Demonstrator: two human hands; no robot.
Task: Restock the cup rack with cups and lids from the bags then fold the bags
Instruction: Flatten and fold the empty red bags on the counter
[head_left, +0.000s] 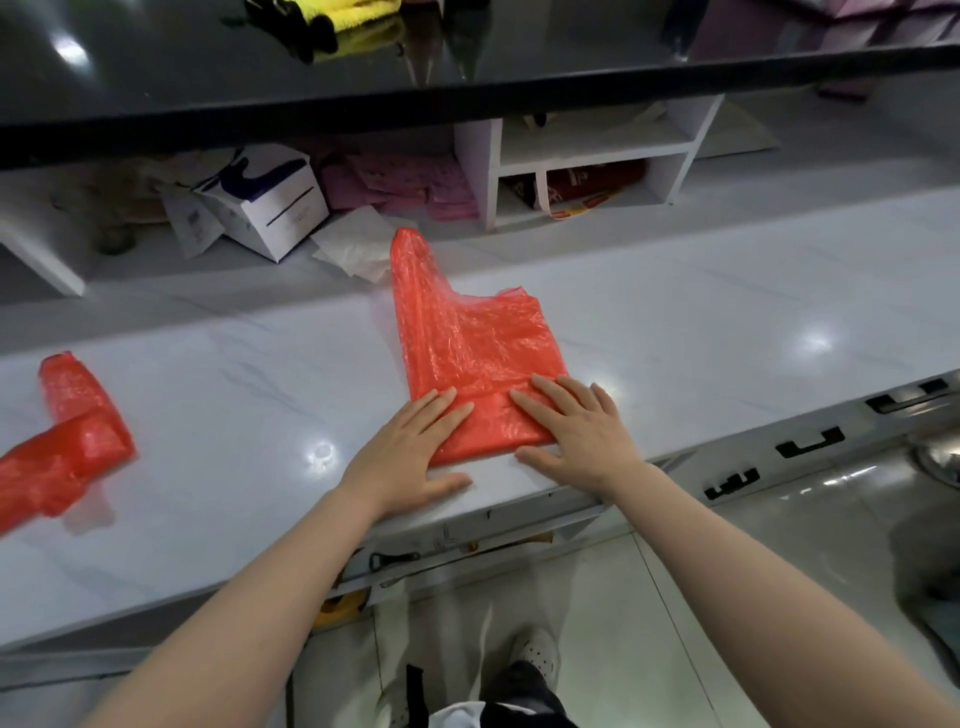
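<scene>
Folded bag: at the left end of the worktop (218, 395) you have a red plastic bag (67, 436) already bunched and folded over on itself, its far end pointing toward the back edge and its near end running off the left side of the view. It lies well apart from both your hands.

Left hand: your left hand (410, 447) lies flat, fingers straight and together, pressing on the near left corner of the second red bag (467, 338). Your thumb rests on the bare worktop just beside the bag's near edge. It grips nothing.

Second bag: this bag lies flat in the middle of the worktop, close to the front edge. Its near end is folded up into a band under your fingers, and one handle loop points toward the back edge.

Right hand: your right hand (576, 426) is spread wide, fingers straight, pressing on the near right corner of the same bag. Its thumb lies on the worktop at the bag's near edge. It holds nothing.

Behind the worktop: on the lower shelf past the back edge you can see a white box (270, 202), pink packets (400, 182) and a white divider unit (587, 156).
</scene>
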